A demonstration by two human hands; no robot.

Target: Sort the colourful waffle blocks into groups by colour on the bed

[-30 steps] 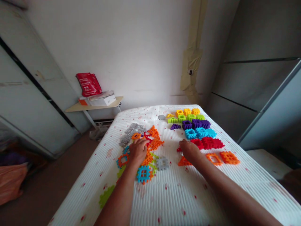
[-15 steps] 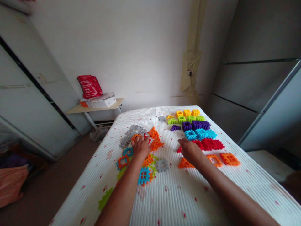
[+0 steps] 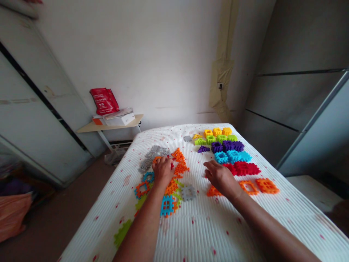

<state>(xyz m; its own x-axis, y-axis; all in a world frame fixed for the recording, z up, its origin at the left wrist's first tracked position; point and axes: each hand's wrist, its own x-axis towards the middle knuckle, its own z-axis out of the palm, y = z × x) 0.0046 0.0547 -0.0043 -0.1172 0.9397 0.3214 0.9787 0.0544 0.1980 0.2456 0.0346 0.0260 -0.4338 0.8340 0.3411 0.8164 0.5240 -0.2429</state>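
Note:
My left hand [image 3: 163,171] reaches palm down over a mixed heap of notched plastic building pieces, its fingers curled down. Red bits [image 3: 172,166] show at its fingertips; the fingers hide what they grip. Orange pieces [image 3: 180,168] lie just right of it, grey pieces [image 3: 154,156] behind it. Over the front rows of sorted blocks, my right hand [image 3: 218,175] hovers with index finger and thumb apart and nothing visible between them. It is beside the red row [image 3: 245,168] and partly covers an orange triangular piece [image 3: 214,191].
Sorted rows of light blue [image 3: 233,156], purple [image 3: 233,146], green [image 3: 221,138] and yellow blocks [image 3: 217,131] stand at the back right of the padded white cover [image 3: 201,225]. A blue window piece [image 3: 167,205] and a grey square [image 3: 188,193] lie nearer. A side table [image 3: 117,127] stands back left.
My right hand has shifted slightly left and its fingers have parted; the red tip beside it is now hidden. My left hand stays over the heap, almost unmoved.

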